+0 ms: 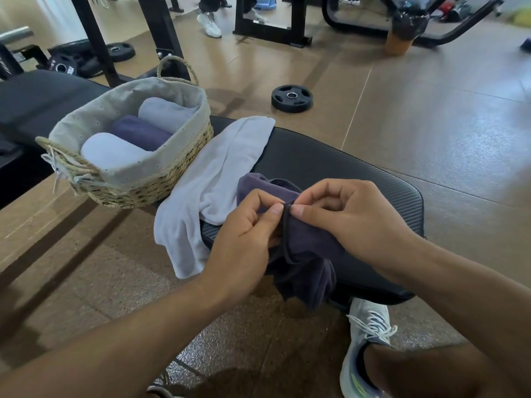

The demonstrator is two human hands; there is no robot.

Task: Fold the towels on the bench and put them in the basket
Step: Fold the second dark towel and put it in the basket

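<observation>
A crumpled dark purple towel (304,254) lies on the near end of the black bench (344,168) and hangs over its front edge. My left hand (244,225) and my right hand (347,214) both pinch its hem at the top, thumbs almost touching. A white towel (212,173) lies unfolded beside it, draped over the bench's left edge. The woven basket (178,170) with a grey cloth lining stands on the bench to the left. It holds three rolled towels: white (112,150), dark purple (140,132) and white (163,112).
A black weight plate (291,98) lies on the brown floor beyond the bench. More plates and black rack legs (97,41) stand at the back left. A person's white shoe (209,24) shows far back. My own white shoe (365,340) is below the bench.
</observation>
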